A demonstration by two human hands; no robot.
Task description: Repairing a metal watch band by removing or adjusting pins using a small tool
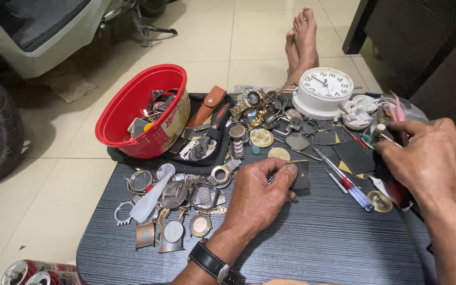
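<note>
The left hand is curling half-closed, pinching a small dark square pad on the table; the right hand is gripping a thin tool at the right.

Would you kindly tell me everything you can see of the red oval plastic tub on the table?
The red oval plastic tub stands tipped toward the viewer at the back left of the dark wood-grain table, resting on a black tray. A printed label covers its near side. It holds loose metal watch parts. Neither hand touches it.
</note>
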